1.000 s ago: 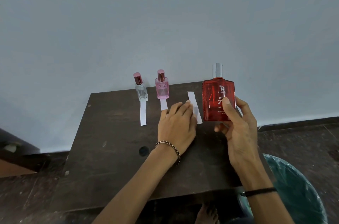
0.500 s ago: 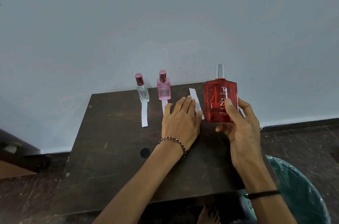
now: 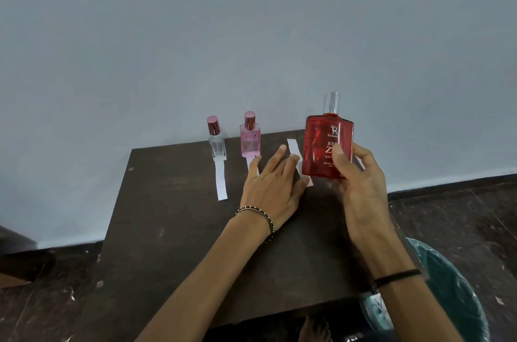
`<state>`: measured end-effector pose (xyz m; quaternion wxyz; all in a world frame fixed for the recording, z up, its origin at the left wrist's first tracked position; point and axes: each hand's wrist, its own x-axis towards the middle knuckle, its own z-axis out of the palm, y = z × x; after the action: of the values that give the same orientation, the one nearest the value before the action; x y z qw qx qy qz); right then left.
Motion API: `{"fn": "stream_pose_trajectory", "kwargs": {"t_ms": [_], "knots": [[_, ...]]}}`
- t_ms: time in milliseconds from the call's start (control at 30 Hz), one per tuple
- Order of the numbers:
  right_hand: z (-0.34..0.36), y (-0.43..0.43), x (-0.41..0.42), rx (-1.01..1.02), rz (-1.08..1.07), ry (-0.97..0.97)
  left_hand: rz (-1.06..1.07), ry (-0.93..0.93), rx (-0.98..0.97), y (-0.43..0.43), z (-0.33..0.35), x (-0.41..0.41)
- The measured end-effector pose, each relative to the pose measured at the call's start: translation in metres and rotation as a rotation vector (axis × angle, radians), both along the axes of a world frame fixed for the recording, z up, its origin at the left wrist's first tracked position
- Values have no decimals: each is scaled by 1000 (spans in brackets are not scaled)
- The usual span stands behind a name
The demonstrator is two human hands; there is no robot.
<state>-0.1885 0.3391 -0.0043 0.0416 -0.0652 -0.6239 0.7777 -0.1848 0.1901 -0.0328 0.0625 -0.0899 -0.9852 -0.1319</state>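
My right hand (image 3: 361, 182) grips a large red perfume bottle (image 3: 321, 145) with a clear cap, held upright above the right part of the dark wooden table (image 3: 167, 229). My left hand (image 3: 272, 187) lies flat, fingers straight and spread, over a white paper strip (image 3: 293, 147) whose far end shows past my fingertips. At the table's far edge stand a small clear bottle (image 3: 216, 143) and a pink bottle (image 3: 250, 141), both with rose caps. A white strip (image 3: 221, 182) lies in front of the clear bottle; the pink bottle's strip is mostly hidden by my left hand.
A grey wall rises directly behind the table. A bin lined with a green bag (image 3: 453, 294) stands on the floor at the right, beside my right forearm. A bare foot (image 3: 316, 327) shows under the table's near edge. Dark furniture sits at the far left (image 3: 16, 257).
My left hand has slid forward and right over the third paper strip, its fingers spreading. The red bottle stays upright in my right hand, almost unmoved.
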Motion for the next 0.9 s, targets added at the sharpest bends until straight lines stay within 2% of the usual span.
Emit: {"fn": "stream_pose_trajectory", "kwargs": {"t_ms": [367,667,900], "knots": [[13,-7,-72,333,305,125,-5,-30,67,-3,3,-1],[2,-21,-100,287,536,126,-5,-46,128,-10,0,-1],[-9,-13,-102,252,595,81,6,-30,174,-8,2,1]]}}
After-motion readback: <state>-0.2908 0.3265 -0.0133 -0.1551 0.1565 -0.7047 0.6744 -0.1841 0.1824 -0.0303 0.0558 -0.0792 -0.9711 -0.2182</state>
